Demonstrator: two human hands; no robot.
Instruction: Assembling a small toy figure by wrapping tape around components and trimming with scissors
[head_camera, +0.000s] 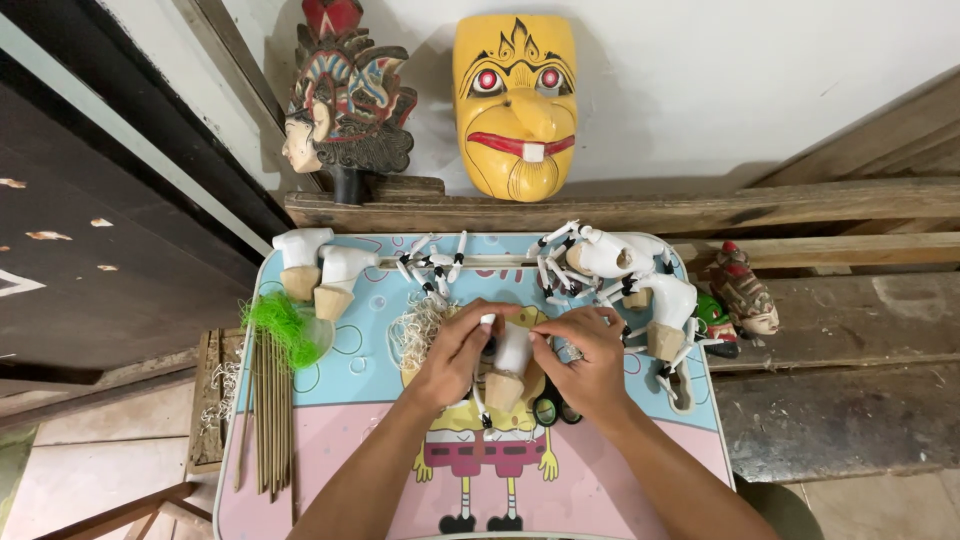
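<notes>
Two hands meet over the middle of our worktop (300, 470), a small pink and blue cartoon-printed table. Our left hand (452, 355) and our right hand (590, 362) both close on one white puppet torso (510, 358) with a bare wooden base. The left grip pinches its upper end between thumb and fingertips. The right grip curls around its right flank, fingers closed on it. The torso stands between the two palms, touching both. Its long axis runs away from us, white end far and wooden end near, tilted slightly. Neither hand is nearer; each comes in from its own side.

Just left of the left hand lies a tuft of pale shavings (418, 330). Farther left are a bundle of thin sticks (268, 415) and a bright green tuft (282, 325). Beyond those, at the far left corner, stand two more white torsos (318, 268). Loose white jointed arms (432, 265) lie along the far edge. A heap of white puppet parts (625, 275) crowds the far right. Past the worktop, a wooden ledge (800, 205) carries a yellow mask (515, 105) and a carved painted head (345, 100). Two small painted heads (735, 300) rest on the bench to the right.
</notes>
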